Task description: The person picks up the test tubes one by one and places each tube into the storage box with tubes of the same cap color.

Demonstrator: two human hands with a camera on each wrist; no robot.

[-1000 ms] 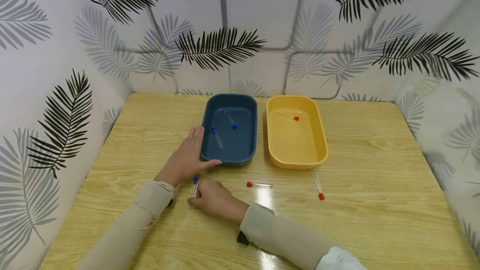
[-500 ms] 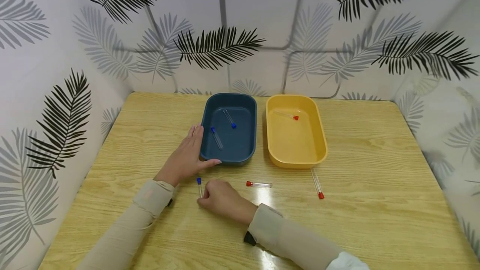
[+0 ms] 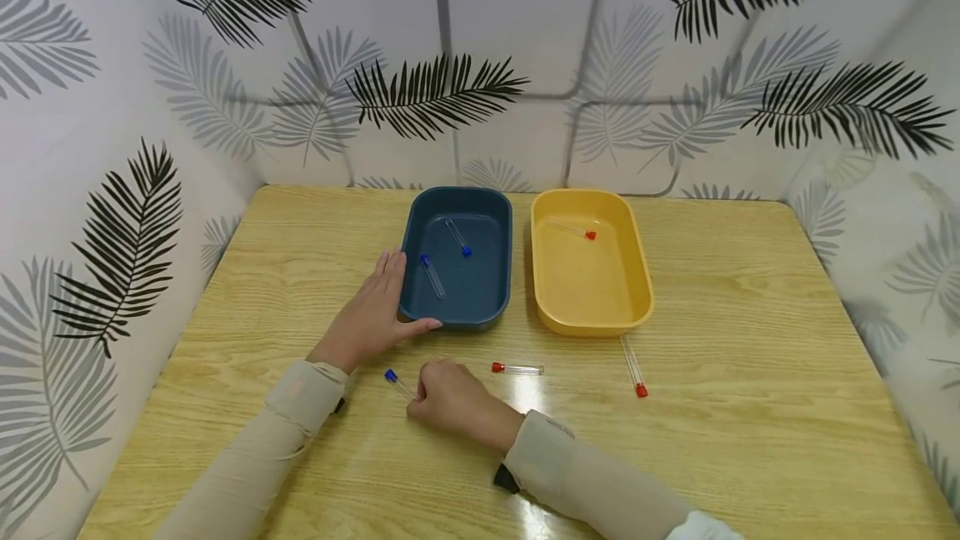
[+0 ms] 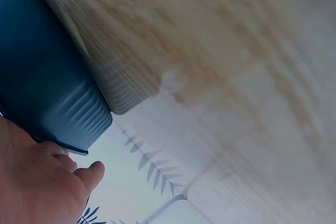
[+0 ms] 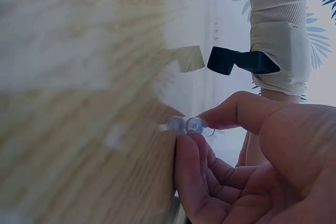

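Observation:
My right hand point(image 3: 453, 398) pinches the clear end of a blue-capped test tube point(image 3: 401, 385) between thumb and fingers, low over the table. The tube's blue cap points away to the upper left. In the right wrist view the tube's rounded end point(image 5: 195, 125) shows between the fingertips, close to the wood surface. My left hand point(image 3: 367, 315) rests against the left side and near corner of a dark blue tray point(image 3: 495, 319), fingers straight and thumb spread along the front. Two blue-capped test tubes point(image 3: 432, 277) lie inside that tray.
A yellow tray point(image 3: 596, 325) stands right of the blue one, with a red-capped test tube point(image 3: 573, 230) in it. Another red-capped tube point(image 3: 519, 369) lies right of my right hand, and a further one point(image 3: 634, 367) before the yellow tray. Patterned cloth walls surround the table.
My right hand has moved to the right, drawing the blue-capped tube with it. The tube has turned from nearly upright in view to slanting. The left hand has stayed at the blue tray.

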